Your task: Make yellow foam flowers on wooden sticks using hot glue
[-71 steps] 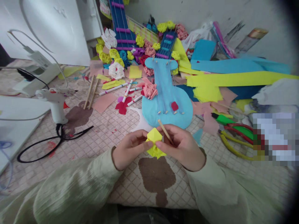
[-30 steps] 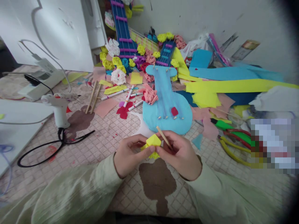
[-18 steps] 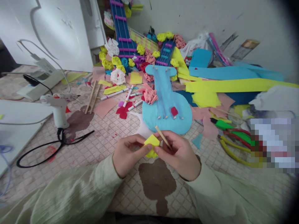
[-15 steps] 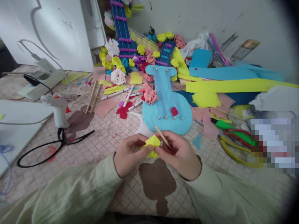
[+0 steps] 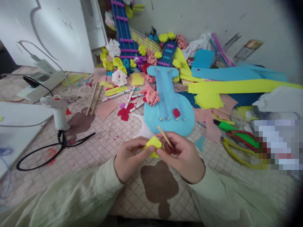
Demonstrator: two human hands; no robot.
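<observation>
Between my two hands is a folded piece of yellow paper (image 5: 153,142). My left hand (image 5: 133,157) pinches its left side, thumb in front. The fingertips of my right hand (image 5: 181,157) press on the paper's right side, and that hand also holds a thin wooden stick (image 5: 164,136), which points up and to the left. Just beyond my hands lies a light-blue guitar-shaped cutout (image 5: 169,104) with strings and a small red piece on it. A pink crumpled paper flower (image 5: 151,97) touches its left edge.
A white glue gun (image 5: 59,113) with a looped black cable stands at left, near a power strip (image 5: 42,83). Wooden sticks (image 5: 93,99) and paper scraps lie behind. Yellow-handled pliers (image 5: 234,156) are at right. Dark-blue fretted pieces (image 5: 125,34) and paper flowers fill the back.
The yellow paper's upper part is folded lower and looks flatter between my fingers. The stick in my right hand has shifted very slightly up.
</observation>
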